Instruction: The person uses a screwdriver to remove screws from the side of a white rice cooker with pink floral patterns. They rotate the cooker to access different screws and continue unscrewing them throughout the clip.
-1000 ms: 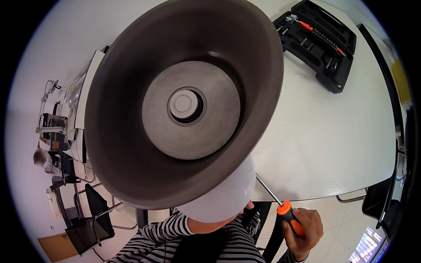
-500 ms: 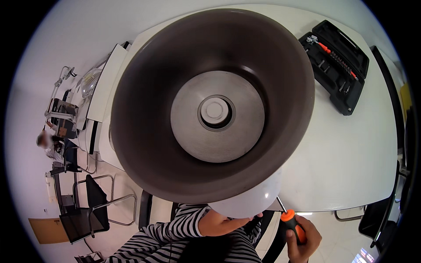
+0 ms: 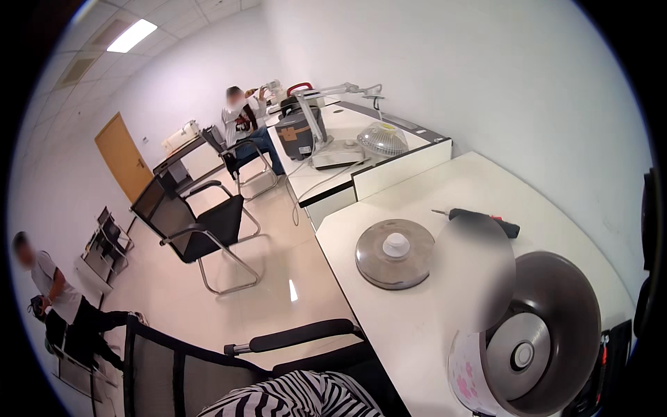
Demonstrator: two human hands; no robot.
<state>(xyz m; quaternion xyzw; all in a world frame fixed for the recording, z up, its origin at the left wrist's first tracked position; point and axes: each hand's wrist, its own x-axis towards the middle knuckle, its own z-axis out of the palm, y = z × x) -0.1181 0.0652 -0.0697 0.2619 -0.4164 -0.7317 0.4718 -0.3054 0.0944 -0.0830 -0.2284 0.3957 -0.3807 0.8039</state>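
Neither of my hands is in view; only a black-and-white striped sleeve (image 3: 299,396) shows at the lower edge. On the white table (image 3: 410,333) at the lower right is a rice cooker body (image 3: 467,372), white with pink flowers. Its dark inside and round metal heating plate (image 3: 511,347) face up toward me. Whether my hands touch the cooker is hidden. Farther left on the table lies a round glass lid (image 3: 372,260) with a white knob. Beyond it rests a black handled tool (image 3: 462,214) with a thin metal tip. A blurred patch covers the table between lid and cooker.
A black tool case (image 3: 613,354) sits at the right edge. Beyond the table, a desk holds a lamp (image 3: 316,118) and a domed clear-and-white object (image 3: 382,139). Black chairs (image 3: 219,222) stand left. One person (image 3: 243,118) sits at the back, another (image 3: 59,285) at far left.
The view has swung left and up, bringing in the room, lid and black tool. The cooker now appears lower right and smaller. My hands and the orange-and-black screwdriver have left view.
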